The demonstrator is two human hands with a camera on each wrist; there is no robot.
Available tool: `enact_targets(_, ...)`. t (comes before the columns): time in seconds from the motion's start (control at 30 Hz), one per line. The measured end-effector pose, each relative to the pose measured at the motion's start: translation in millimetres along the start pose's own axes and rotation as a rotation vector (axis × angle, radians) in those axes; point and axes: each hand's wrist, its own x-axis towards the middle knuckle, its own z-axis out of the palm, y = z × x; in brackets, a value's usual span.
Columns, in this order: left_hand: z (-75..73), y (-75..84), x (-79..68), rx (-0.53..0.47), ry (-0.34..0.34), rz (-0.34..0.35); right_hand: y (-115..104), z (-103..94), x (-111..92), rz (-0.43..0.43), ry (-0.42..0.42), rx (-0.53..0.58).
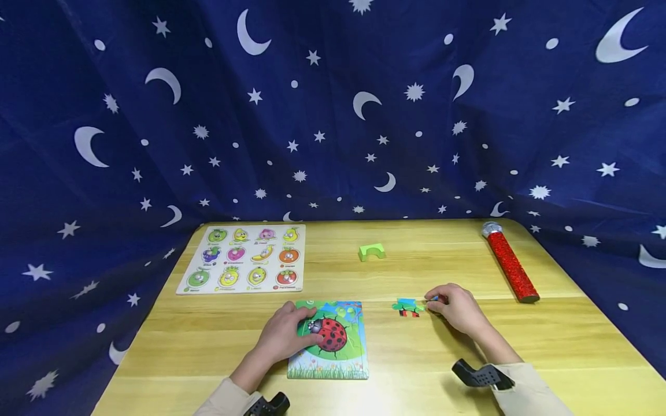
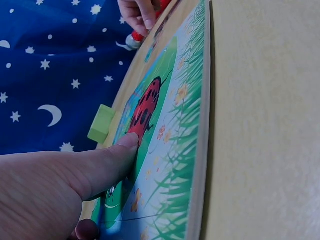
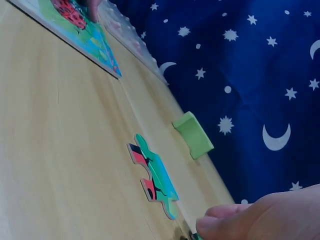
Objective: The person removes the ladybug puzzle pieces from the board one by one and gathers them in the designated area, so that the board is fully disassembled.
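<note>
A square ladybug puzzle lies flat on the table. My left hand rests over its left side, thumb and index finger spread on the picture near the ladybug's head. In the left wrist view the thumb presses on the picture beside the red ladybug body. Right of the board lies a loose bit of puzzle, green, blue and red with black. Just beyond it, my right hand pinches a small puzzle piece at table height, mostly hidden by the fingers.
A white fruit peg board lies at the back left. The light green arch block stands toward the table's back edge. At the right is a red glittery microphone with a silver head. A blue star-and-moon curtain hangs behind the table.
</note>
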Motion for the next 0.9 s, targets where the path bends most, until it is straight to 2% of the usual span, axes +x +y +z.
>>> enact_targets(0.7, -1.5, 2.6, -0.7, 0.002, 0.001, 0.012, -10.4, 8.3, 2.7, -0.094, -0.133, 0.001)
enact_targets(0.9, 1.2, 1.6, -1.8, -0.005, 0.011, 0.017, -10.1, 9.2, 2.1, -0.107, -0.124, -0.008)
